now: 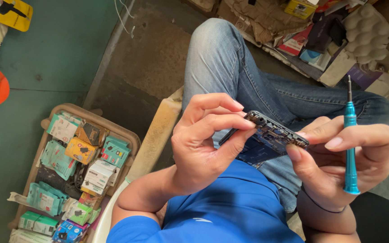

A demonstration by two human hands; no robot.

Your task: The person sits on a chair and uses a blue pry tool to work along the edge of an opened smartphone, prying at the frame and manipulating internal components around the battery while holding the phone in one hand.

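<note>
So the phone (271, 135) is opened up, back cover off, and it's held edge-on over the lap, above the jeans (230, 76). Left hand (203, 144) pinches its near end, thumb and fingers closed tight on the frame. Right hand (338, 157) props the far end with thumb and fingertips while its grip also wraps a teal screwdriver (350, 144), tip parked pointing up, not in use.

Looks like an inspecting or prying step, mid-teardown I'd say. Next move probably needs the driver flipped down onto a screw.

The insides look dark, with bluish boards. A tray of small boxed parts (82, 166) sits on the floor to the left.
</note>
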